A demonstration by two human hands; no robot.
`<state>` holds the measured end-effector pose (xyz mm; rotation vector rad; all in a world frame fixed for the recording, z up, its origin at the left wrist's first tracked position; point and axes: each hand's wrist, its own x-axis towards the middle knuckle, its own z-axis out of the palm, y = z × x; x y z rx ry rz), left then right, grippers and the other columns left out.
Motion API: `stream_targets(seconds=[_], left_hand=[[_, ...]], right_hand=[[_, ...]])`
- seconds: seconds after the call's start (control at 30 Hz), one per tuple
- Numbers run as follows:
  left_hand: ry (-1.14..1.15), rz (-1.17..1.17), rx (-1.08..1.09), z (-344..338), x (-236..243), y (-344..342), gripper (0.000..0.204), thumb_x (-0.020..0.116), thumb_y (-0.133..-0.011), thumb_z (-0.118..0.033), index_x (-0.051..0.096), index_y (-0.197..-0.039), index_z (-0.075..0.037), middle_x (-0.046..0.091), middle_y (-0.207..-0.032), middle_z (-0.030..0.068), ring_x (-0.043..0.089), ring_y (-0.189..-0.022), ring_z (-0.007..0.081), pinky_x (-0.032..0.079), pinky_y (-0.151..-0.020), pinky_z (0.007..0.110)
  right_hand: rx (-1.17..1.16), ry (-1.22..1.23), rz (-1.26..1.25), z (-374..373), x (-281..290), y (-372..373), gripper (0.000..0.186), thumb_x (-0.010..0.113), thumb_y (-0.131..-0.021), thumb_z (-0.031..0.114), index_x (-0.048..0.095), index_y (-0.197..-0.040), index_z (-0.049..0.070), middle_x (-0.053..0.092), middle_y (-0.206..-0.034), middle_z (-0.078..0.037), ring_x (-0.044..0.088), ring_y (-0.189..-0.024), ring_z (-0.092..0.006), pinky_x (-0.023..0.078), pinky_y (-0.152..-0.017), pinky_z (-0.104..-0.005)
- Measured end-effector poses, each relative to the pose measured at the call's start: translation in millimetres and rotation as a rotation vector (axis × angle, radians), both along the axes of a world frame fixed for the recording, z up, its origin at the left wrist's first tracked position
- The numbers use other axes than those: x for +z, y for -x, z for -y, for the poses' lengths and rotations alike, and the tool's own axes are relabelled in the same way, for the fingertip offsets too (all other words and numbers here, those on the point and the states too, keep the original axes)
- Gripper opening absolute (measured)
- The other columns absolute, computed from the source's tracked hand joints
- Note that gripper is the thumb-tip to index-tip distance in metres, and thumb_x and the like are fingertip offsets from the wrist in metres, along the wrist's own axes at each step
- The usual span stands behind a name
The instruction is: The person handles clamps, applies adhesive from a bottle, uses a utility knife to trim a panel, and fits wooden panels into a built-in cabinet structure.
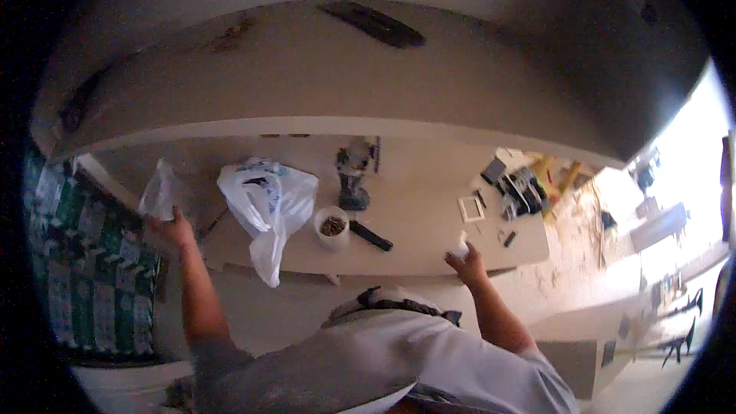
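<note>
At the left end of the work surface, my left hand (175, 228) is closed on the lower part of a thin see-through plastic bag (159, 190), which stands up above the fingers. Toward the right front edge, my right hand (468, 262) grips a small white object (461, 244); its kind is too blurred to make out. Between the hands lies a crumpled white plastic carrier bag (272, 195), one end hanging over the front edge. Right of it stands a white tub (332, 230) of small brownish pieces, perhaps screws.
Beside the tub are a black elongated tool (371, 236) and a dark cordless drill (353, 176). A white square frame (471, 209) and a cluttered black case (525, 188) lie at right. A pale shelf (345, 124) overhangs the back. Green-and-white packages (92, 261) are stacked at left.
</note>
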<state>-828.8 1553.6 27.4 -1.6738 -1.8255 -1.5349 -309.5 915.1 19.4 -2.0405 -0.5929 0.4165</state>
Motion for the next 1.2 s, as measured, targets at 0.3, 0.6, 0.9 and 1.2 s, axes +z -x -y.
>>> stream_targets(seconds=[0.3, 0.6, 0.9, 1.2], left_hand=[[-0.054, -0.068, -0.519, 124, 114, -17, 0.061, 0.068, -0.094, -0.028, 0.045, -0.144, -0.002, 0.039, -0.151, 0.0197, 0.045, -0.133, 0.0374, 0.042, -0.106, 0.047], [-0.111, -0.022, -0.822, 201, 175, -26, 0.036, 0.059, -0.099, -0.012, 0.055, -0.134, -0.002, 0.046, -0.146, 0.0198, 0.05, -0.128, 0.0306, 0.047, -0.101, 0.04], [-0.204, -0.081, -0.925, 242, 171, -66, 0.025, 0.06, -0.094, -0.005, 0.061, -0.119, 0.0, 0.059, -0.131, 0.0182, 0.056, -0.119, 0.0331, 0.046, -0.102, 0.044], [-0.195, 0.064, -1.152, 278, 158, -106, 0.017, 0.061, -0.092, -0.005, 0.067, -0.108, -0.001, 0.068, -0.114, 0.0139, 0.062, -0.109, 0.0318, 0.049, -0.094, 0.042]], right_hand=[[0.171, 0.087, 0.008, -119, -34, 6, 0.06, 0.083, -0.08, 0.027, 0.058, -0.129, 0.005, 0.071, -0.109, -0.016, 0.069, -0.102, -0.0308, 0.054, -0.089, -0.0409], [0.081, -0.23, -0.039, -94, 11, 13, 0.037, 0.063, -0.087, -0.003, 0.063, -0.123, 0.006, 0.066, -0.121, -0.01, 0.066, -0.11, -0.0213, 0.056, -0.085, -0.0336], [0.486, -0.799, 1.316, -68, 362, 48, 0.021, 0.068, -0.076, -0.003, 0.068, -0.096, 0.005, 0.071, -0.094, -0.013, 0.07, -0.081, -0.0287, 0.057, -0.069, -0.0375], [0.521, 0.079, 1.311, -199, 503, 79, 0.052, 0.068, -0.089, 0.04, 0.064, -0.118, -0.003, 0.069, -0.108, -0.026, 0.066, -0.103, -0.0432, 0.052, -0.094, -0.047]])
